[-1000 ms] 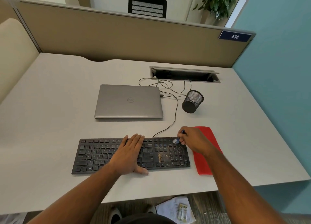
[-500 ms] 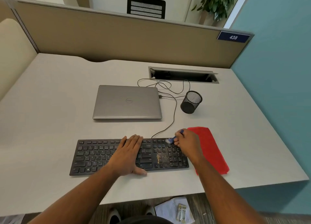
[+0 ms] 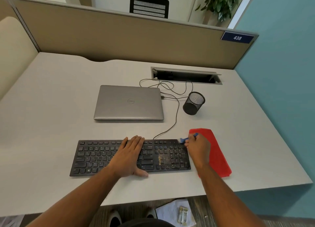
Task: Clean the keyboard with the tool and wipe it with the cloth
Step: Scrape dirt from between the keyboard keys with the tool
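My right hand (image 3: 197, 147) grip pinches the small blue brush (image 3: 187, 139), bristles at the far right corner of the black keyboard (image 3: 102, 157). Crumbs (image 3: 163, 157) lie left of this grip. My left hand (image 3: 129, 156) rests flat, fingers straight, on the keys. The red cloth (image 3: 216, 151) lies under my right wrist on the bench (image 3: 51, 107).

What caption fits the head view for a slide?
Left hand flat on the keyboard, right hand brushing crumbs with a blue brush, red cloth beside.

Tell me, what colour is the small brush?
Blue, held by the right hand: small plastic brush, head view.
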Available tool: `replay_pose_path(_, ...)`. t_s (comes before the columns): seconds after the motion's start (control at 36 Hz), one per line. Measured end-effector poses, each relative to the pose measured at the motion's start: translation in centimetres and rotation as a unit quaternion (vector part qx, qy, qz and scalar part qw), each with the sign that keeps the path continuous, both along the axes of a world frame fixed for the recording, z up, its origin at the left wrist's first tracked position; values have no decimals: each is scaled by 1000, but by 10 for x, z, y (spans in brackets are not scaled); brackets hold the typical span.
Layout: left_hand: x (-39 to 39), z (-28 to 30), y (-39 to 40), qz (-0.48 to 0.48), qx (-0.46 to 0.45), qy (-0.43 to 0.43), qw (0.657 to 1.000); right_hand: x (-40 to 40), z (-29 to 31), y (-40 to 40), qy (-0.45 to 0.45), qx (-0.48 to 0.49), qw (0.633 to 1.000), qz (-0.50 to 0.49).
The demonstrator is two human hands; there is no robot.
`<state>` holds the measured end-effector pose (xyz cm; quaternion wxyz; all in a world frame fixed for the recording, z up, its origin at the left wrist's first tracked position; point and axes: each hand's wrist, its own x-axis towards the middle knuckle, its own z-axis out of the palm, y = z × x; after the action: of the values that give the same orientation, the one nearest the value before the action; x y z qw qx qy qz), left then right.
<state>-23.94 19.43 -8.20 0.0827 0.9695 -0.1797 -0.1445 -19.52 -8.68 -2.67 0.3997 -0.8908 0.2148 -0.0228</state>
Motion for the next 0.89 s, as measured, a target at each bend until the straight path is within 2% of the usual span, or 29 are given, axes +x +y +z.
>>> replay_pose_path(0.11, 0, 0, 0, -1, -2, -1, 1000, -4, 12, -20, -32, -52, 997, -56)
replay_pose_path(0.25, 0, 0, 0, 1, -8, -1, 1000, -12, 5, -13, -22, -24, 999, 0)
replay_pose_path(0.31, 0, 1, 0, 0, -8, 0, 1000, -14, -3, -15, -7, -22, 1000, -11)
replay_pose_path(0.44, 0, -1, 1, -4, -5, -5, 1000, -16, 7, -17, -45, -67, 996, -29)
replay_pose_path(0.5, 0, -1, 1, -3, -6, -7, 1000, -17, 13, -10, -48, -58, 997, 12)
replay_pose_path(0.56, 0, 0, 0, -3, -4, -5, 1000, -20, 14, 0, -19, -67, 993, 93)
replay_pose_path(0.67, 0, 3, -1, -1, -5, 0, 1000, -26, 15, 19, 17, -115, 961, 251)
replay_pose_path(0.81, 0, 2, 0, -1, -7, 0, 1000, -17, 22, 21, -17, -73, 971, 227)
replay_pose_path(0.89, 0, 2, 0, -2, -6, 0, 1000, -17, 19, 22, 16, -83, 954, 287)
